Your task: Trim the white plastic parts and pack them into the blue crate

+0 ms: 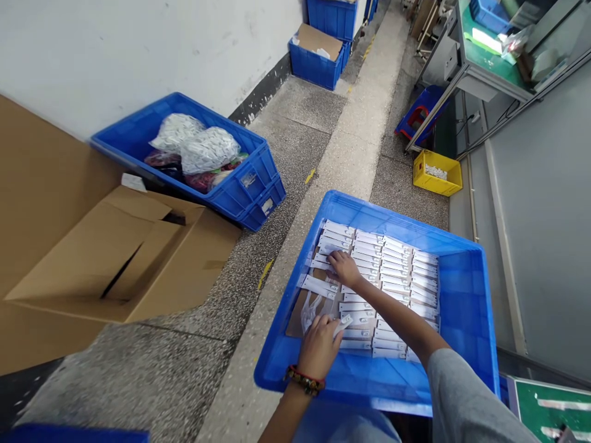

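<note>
A large blue crate [466, 295] in front of me holds rows of flat white strips [394, 271], each with a small fitting at one end. They lie in columns on brown cardboard [295, 317]. My left hand [318, 344], with a beaded bracelet at the wrist, is closed around a white strip whose end sticks out past the fingers. Beside it lies a crumpled clear plastic bag [311, 307]. Farther up the leftmost column, my right hand [344, 267] bends its fingers down onto another white strip; its fingertips are partly hidden.
An open cardboard box [184, 271] stands at left. Behind it, a blue bin [258, 172] holds bagged parts. A yellow bin [436, 184] sits near a green-topped workbench [498, 58] at right. More blue bins [314, 64] line the white wall.
</note>
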Demonstrator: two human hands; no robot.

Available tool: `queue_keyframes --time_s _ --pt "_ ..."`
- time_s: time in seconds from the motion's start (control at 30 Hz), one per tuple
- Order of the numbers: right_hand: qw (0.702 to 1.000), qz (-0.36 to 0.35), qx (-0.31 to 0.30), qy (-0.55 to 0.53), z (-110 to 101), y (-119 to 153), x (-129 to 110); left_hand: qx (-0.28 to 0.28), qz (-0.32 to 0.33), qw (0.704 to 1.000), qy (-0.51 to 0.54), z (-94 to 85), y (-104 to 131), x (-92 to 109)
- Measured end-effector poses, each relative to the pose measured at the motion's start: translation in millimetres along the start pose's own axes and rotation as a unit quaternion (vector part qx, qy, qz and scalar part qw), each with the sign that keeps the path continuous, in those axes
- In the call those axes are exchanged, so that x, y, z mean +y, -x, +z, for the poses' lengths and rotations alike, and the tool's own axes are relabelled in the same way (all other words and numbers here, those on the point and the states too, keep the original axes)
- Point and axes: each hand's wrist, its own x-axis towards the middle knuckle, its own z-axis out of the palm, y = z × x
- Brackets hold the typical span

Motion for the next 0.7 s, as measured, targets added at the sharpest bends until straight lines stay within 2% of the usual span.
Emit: queue_keyframes --time_s 0.13,0.33,0.47,0.6,0.7 --pt "1.0 -0.011 0.007 -0.006 -2 6 -8 0.005 0.003 1.0 0.001 1.1 0 -1" --pt "0.993 -0.099 -0.026 -0.051 9 29 -30 0.01 0.009 1.0 0.0 3.7 0 -3" --pt "0.997 -0.052 -0.024 -0.053 14 30 -34 0.027 0.004 0.999 0.021 9.2 -2 -6" --pt "0.997 -0.028 -0.017 -0.069 3 29 -33 0.06 -0.002 0.997 0.043 12.8 -3 -10" --pt "0.981 0.023 -0.007 -0.192 -15 41 -27 0.083 0.004 0.996 0.042 10.7 -2 -10"
